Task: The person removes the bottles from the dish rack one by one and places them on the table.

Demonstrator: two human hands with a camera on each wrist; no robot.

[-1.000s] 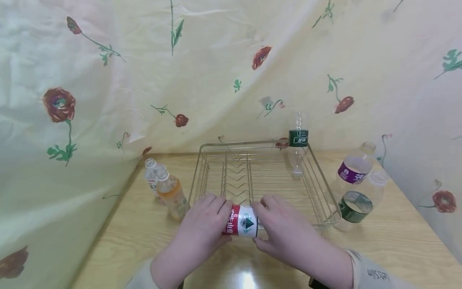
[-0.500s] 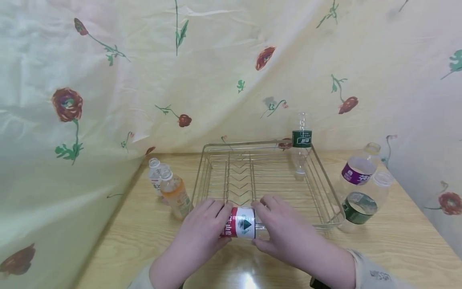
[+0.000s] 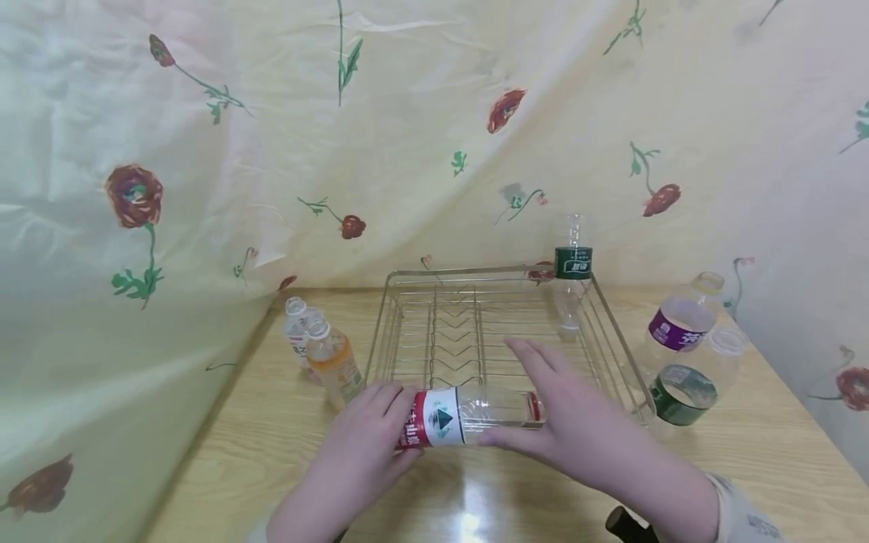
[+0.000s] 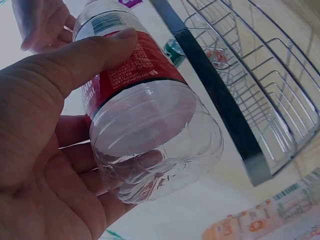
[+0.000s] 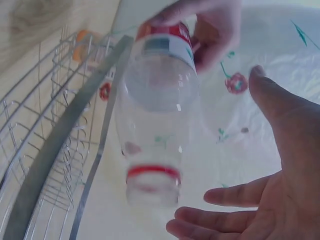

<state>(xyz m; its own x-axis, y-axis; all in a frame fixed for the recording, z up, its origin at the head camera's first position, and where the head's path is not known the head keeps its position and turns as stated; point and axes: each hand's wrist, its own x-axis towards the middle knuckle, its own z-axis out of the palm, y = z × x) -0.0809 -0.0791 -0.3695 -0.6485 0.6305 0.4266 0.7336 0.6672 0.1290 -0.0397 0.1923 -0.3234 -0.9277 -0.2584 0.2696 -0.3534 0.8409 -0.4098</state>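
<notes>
My left hand (image 3: 370, 434) grips a clear plastic bottle (image 3: 441, 418) with a red and white label, lying sideways before the front of a wire dish rack (image 3: 455, 270). In the left wrist view, thumb and fingers wrap the bottle (image 4: 145, 115) near its base. My right hand (image 3: 577, 422) is spread at the neck end. The right wrist view shows that hand (image 5: 260, 200) apart from the bottle (image 5: 157, 125), its palm bare. The mouth has a red ring and no cap. Inside the rack's right side, a green-labelled bottle (image 3: 573, 264) leans upside down.
Left of the rack stand an orange-tinted bottle (image 3: 335, 366) and a clear bottle (image 3: 299, 332). To its right are a purple-labelled bottle (image 3: 677, 324) and another green-labelled bottle (image 3: 683, 394). Flowered cloth (image 3: 421, 113) hangs behind and beside the wooden table (image 3: 224, 452).
My right hand has let go of the bottle and moved right, its fingers spreading. The left hand has shifted slightly left with the bottle, leaving its neck exposed.
</notes>
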